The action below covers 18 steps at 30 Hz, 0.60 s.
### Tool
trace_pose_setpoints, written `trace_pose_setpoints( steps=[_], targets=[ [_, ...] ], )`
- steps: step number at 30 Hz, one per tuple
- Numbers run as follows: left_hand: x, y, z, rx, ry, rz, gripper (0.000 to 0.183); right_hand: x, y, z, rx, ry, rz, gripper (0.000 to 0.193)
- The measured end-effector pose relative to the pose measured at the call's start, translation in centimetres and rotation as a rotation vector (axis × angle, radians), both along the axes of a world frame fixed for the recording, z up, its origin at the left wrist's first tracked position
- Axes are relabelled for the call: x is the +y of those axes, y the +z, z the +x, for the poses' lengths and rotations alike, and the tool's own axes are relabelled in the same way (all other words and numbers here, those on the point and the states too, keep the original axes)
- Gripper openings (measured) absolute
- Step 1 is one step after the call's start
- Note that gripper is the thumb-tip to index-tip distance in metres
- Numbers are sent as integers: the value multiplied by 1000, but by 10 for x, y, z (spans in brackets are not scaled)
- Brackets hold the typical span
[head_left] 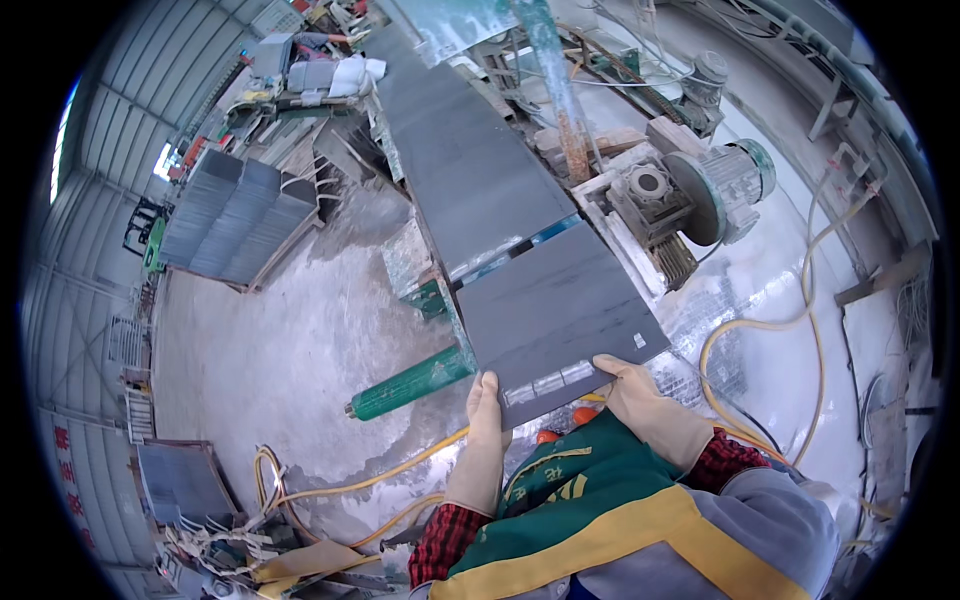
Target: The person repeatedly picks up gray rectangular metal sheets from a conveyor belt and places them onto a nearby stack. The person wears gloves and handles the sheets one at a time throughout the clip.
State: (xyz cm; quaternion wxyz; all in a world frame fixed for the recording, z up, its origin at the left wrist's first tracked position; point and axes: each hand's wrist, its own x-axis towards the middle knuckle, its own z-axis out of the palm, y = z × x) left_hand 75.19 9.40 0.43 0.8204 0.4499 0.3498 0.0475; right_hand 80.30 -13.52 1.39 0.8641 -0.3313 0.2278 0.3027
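A dark grey stone slab (560, 310) lies at the near end of a conveyor line, in front of my body. White patches of glare mark its near part, and a small pale spot shows near its right corner. My left hand (482, 435), in a cream glove, grips the slab's near left corner with the thumb on top. In a matching glove, my right hand (648, 405) holds the near edge farther right, its fingers hidden underneath. Beyond a narrow gap, a second dark slab (480, 180) continues up the line.
A green roller (415, 384) juts out left of the slab. To the right stands a motor with gearbox (720, 190). Yellow hoses (760, 322) trail over the wet floor on both sides. Stacked grey slabs (235, 215) stand at the far left on a pallet.
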Motion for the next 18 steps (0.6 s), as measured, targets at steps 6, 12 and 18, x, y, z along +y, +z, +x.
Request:
trace_pose_setpoints(
  steps=[6, 12, 18],
  targets=[
    [16, -4, 15, 27, -49, -35, 34, 14, -22, 10, 67, -83, 87, 27],
    [14, 5, 25, 106, 2, -42, 38, 14, -40, 20, 52, -73, 154, 28],
    [18, -15, 30, 21, -24, -26, 29, 19, -59, 28, 101, -127, 46, 29]
  ],
)
